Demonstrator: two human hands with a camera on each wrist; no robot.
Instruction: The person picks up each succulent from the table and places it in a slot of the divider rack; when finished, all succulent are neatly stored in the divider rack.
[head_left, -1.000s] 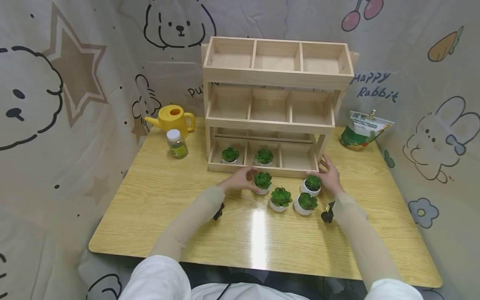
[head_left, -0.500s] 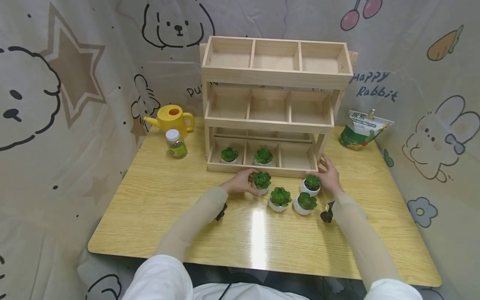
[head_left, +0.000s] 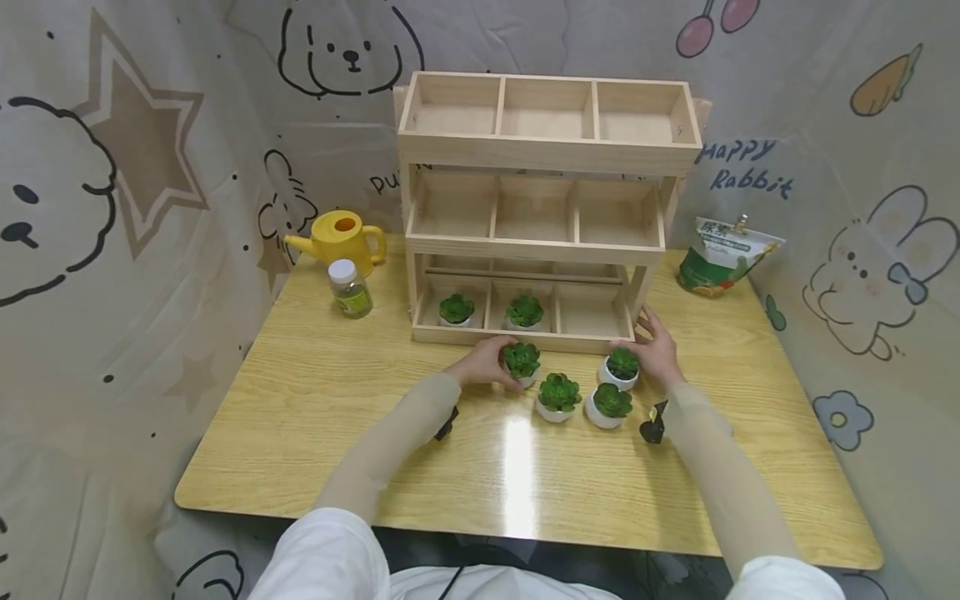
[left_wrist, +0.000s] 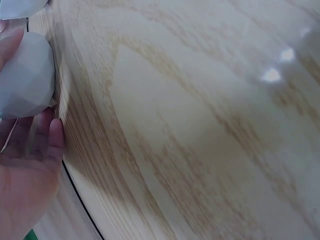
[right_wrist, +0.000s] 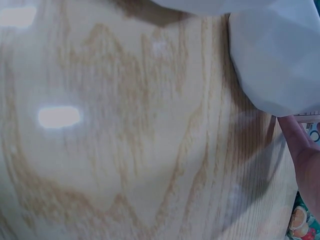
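Note:
Fingers and thumb of my left hand (head_left: 482, 363) grip a small potted succulent (head_left: 522, 360) just in front of the shelf's lip. Its white faceted pot (left_wrist: 27, 77) sits between thumb and fingers in the left wrist view. My right hand (head_left: 657, 352) holds the front right corner of a three-tier wooden shelf (head_left: 525, 338), thumb along the front and fingers at the side. Part of the thumb is hidden behind a second potted succulent (head_left: 618, 368), whose pot (right_wrist: 277, 60) fills the top right of the right wrist view. Two more succulents (head_left: 558, 397) (head_left: 608, 405) stand nearer me.
Succulents occupy the left (head_left: 456, 309) and middle (head_left: 524, 312) bottom compartments. A yellow watering can (head_left: 341, 240) and a white-lidded jar (head_left: 350, 289) stand left of the shelf. To its right sits a green and white clipped bag (head_left: 723, 257).
My left wrist has shifted slightly right, bringing the hand closer around its succulent. The right hand holds its place, and the head view has drifted a little.

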